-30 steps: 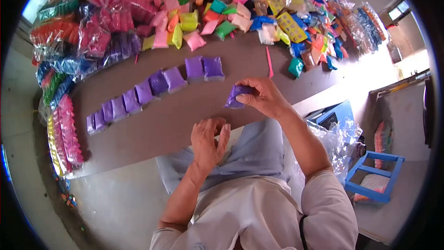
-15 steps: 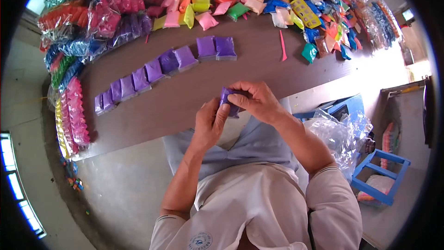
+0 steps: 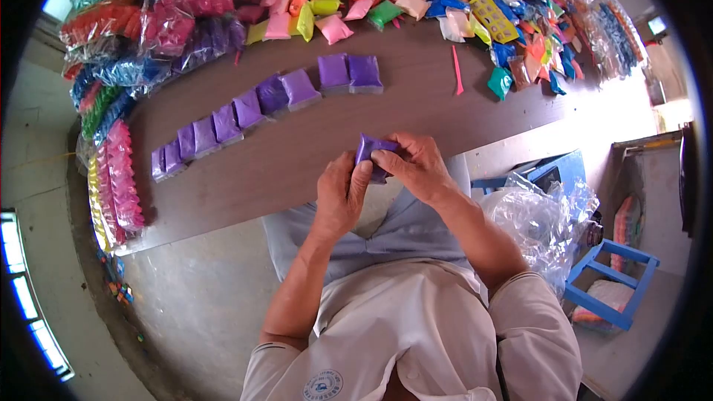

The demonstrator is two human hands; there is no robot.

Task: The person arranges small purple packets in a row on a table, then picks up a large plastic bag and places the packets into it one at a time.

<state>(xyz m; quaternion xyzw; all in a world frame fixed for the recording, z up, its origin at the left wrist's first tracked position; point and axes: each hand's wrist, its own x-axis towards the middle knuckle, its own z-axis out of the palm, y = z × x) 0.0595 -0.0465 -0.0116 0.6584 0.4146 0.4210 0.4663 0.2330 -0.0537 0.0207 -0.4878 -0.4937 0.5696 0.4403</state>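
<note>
Head view has the brown table (image 3: 297, 156) as its largest thing, running from near left to far right; along its far side lies a broad heap of small coloured packets (image 3: 382, 15); bagged bundles (image 3: 174, 26) of pink, orange, green and blue packets are piled at the far left. Crumpled clear plastic (image 3: 531, 215) lies off the table's near edge at the right; the blue frame (image 3: 609, 282) stands nearer, just beside it. A slanting line of purple packets (image 3: 238, 113) crosses the table from the left toward the far middle; its two rightmost packets sit side by side. Both hands meet at the near edge, right of that line; the right hand (image 3: 420, 168) pinches a single purple packet (image 3: 368, 148) narrowly between thumb and fingers; the left hand (image 3: 340, 189) is partly closed at the packet's near left side, its thumb up against it, though how firmly it grips I cannot tell. Smallest is a thin pink stick (image 3: 457, 70), lying on the table beyond the right hand.
</note>
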